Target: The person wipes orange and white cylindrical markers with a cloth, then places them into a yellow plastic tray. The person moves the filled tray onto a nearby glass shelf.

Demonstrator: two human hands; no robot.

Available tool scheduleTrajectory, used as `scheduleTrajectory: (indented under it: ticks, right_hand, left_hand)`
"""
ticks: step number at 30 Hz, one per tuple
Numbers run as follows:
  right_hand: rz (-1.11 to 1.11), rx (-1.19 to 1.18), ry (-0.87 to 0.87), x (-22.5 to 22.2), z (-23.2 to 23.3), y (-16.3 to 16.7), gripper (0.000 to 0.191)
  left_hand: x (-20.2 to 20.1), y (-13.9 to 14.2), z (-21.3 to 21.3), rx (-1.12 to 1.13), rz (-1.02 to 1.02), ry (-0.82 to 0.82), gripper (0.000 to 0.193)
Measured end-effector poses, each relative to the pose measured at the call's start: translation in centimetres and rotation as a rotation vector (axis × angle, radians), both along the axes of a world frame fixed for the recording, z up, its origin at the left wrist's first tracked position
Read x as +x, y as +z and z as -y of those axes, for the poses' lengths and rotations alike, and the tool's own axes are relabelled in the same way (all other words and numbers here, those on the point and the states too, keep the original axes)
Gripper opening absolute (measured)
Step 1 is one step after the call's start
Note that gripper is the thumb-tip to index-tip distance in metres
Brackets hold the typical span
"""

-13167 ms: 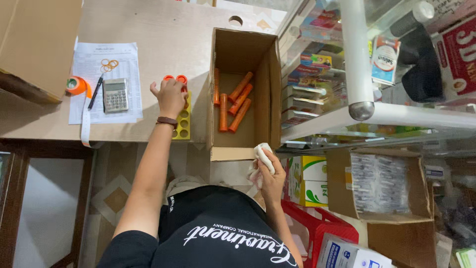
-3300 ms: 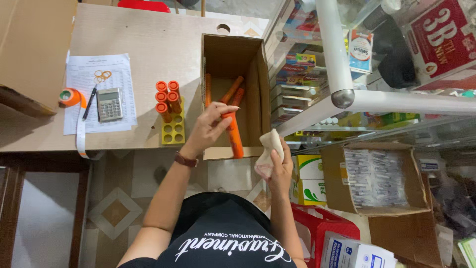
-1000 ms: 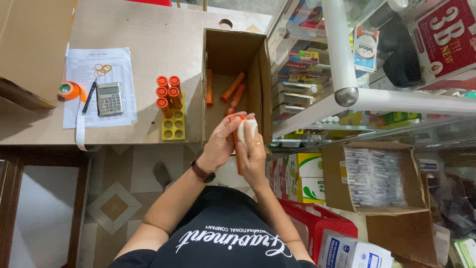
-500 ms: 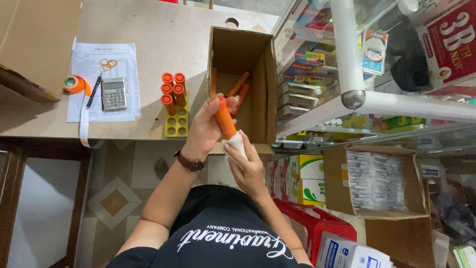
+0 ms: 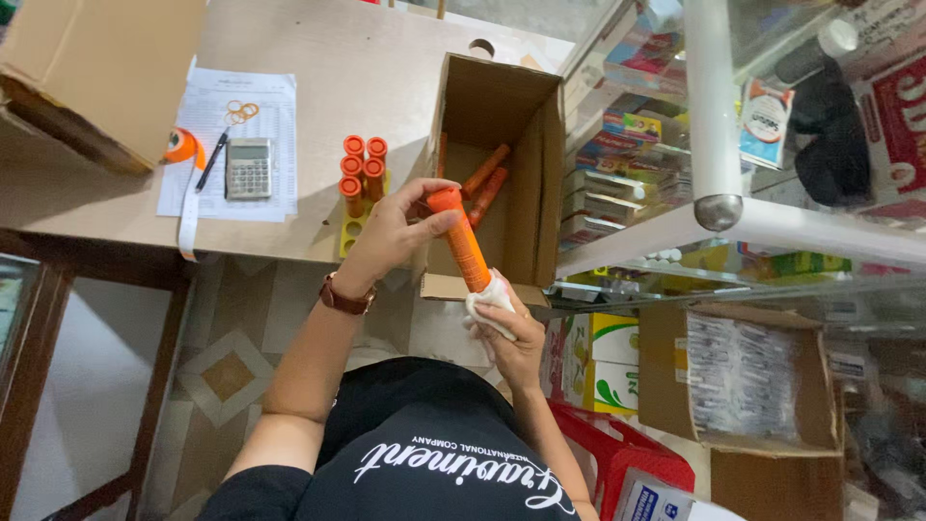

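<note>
The orange plastic tube with its orange cap [image 5: 461,241], which half a second ago was held lower with the white cloth [image 5: 489,301] nearer its middle, now stands tilted at the near edge of the open brown cardboard box [image 5: 540,174] on the desk [image 5: 318,58], the cloth at its lower end. The left hand [image 5: 391,236] has its grip closed round the capped top, while the right hand [image 5: 511,333] is closed on the cloth and presses it against the tube's bottom.
</note>
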State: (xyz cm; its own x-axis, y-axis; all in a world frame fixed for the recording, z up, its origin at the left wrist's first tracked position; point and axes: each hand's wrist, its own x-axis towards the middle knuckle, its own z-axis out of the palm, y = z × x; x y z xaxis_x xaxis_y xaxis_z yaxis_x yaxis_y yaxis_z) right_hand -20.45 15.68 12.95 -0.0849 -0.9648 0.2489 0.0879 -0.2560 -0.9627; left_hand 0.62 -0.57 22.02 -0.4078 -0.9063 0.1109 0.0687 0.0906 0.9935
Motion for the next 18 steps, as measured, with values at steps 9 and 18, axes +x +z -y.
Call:
scheduleTrajectory:
  ticks: [9,18]
  right_hand:
    - [0.091,0.107,-0.081,0.8,1.0,0.1,0.030]
    - [0.139,0.199,-0.323,-1.6,1.4,0.2,0.034]
  left_hand:
    - [4.4,2.4,1.5,-0.066,-0.002,0.098,0.038]
    - [8.9,0.8,5.3,-0.316,0.377,0.206,0.040]
